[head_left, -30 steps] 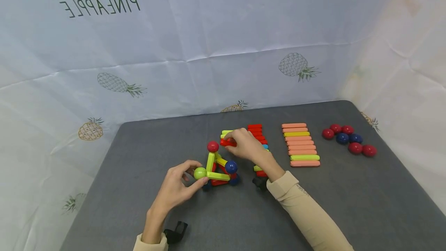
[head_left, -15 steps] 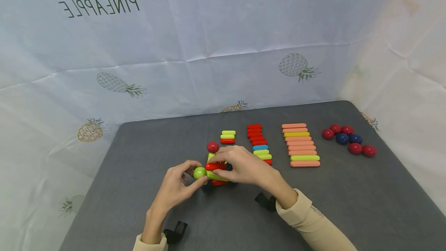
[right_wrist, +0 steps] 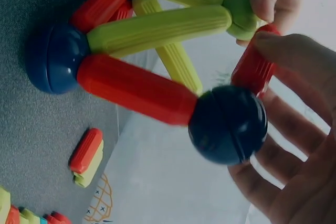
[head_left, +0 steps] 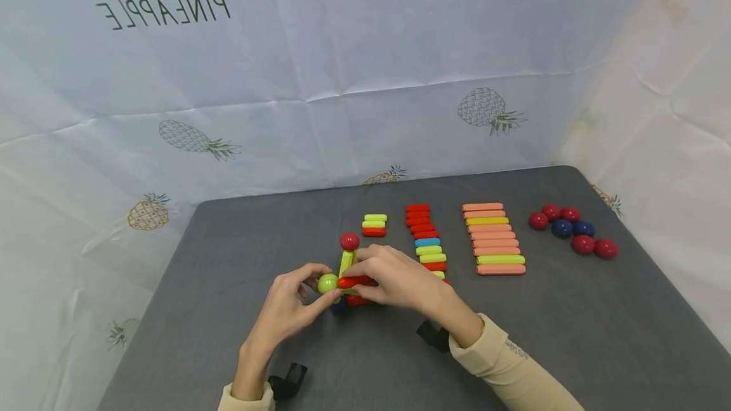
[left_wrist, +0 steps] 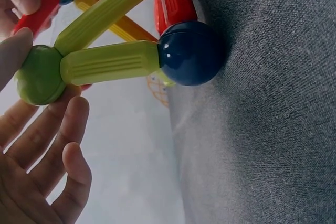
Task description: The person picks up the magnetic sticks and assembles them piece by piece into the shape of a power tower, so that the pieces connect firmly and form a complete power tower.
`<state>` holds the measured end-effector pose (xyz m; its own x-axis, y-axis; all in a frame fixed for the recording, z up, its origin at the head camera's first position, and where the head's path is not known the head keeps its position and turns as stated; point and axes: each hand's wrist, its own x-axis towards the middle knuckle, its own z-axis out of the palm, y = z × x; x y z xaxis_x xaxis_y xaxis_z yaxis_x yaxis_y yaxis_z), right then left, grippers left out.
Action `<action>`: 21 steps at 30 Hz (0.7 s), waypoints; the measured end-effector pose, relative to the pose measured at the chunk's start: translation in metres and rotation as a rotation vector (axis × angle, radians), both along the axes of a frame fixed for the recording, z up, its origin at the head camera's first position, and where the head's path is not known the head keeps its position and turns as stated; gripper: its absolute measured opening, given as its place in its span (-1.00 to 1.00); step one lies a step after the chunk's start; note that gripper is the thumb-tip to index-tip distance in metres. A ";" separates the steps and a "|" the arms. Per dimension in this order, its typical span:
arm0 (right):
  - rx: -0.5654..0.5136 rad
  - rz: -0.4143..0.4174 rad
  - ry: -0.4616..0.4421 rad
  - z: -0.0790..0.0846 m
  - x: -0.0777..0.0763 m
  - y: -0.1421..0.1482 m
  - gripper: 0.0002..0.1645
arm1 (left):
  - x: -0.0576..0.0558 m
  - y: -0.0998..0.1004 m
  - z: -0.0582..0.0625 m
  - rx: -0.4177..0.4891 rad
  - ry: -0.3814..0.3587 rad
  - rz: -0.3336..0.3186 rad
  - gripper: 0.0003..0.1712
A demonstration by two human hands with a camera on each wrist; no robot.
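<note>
My left hand pinches a glossy green ball between thumb and fingers. That ball is a corner of a construction of plastic building sticks and balls. My right hand pinches a short red stick, one end at the green ball and the other at a raised dark blue ball. A longer red stick slopes from this ball to a lower blue ball. Yellow-green sticks fan out from the green ball. In the head view a red ball tops an upright green stick; my right hand hides part of the construction.
Two short green sticks and a red one lie behind the construction. Right of them run a column of mixed short sticks and a column of longer, mostly pink sticks. Red and blue balls sit at far right on the grey table.
My right hand has brought a red stick from the small row behind down to the construction, then lowered it slightly against the green ball. My left hand has stayed on the ball.
</note>
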<state>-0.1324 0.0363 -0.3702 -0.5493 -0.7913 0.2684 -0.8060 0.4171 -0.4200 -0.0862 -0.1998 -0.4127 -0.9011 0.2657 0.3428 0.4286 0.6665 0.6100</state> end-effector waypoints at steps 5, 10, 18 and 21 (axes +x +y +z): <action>0.022 -0.040 0.078 -0.004 0.002 -0.005 -0.82 | 0.000 0.000 0.001 0.002 -0.013 0.003 -0.65; 0.037 -0.067 0.146 -0.010 0.004 -0.010 -0.85 | 0.001 0.000 -0.001 -0.006 -0.010 0.002 -0.65; -0.120 -0.084 0.045 -0.010 -0.004 -0.003 -0.86 | 0.003 0.000 -0.007 -0.051 -0.098 0.023 -0.37; -0.294 -0.179 -0.014 -0.013 -0.021 0.002 -0.86 | 0.000 0.001 -0.016 -0.103 -0.205 0.021 -0.28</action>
<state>-0.1533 0.0388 -0.3830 -0.6776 -0.5720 0.4622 -0.7244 0.4109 -0.5536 -0.0861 -0.1990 -0.4282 -0.9549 0.2700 0.1238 0.2877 0.7373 0.6112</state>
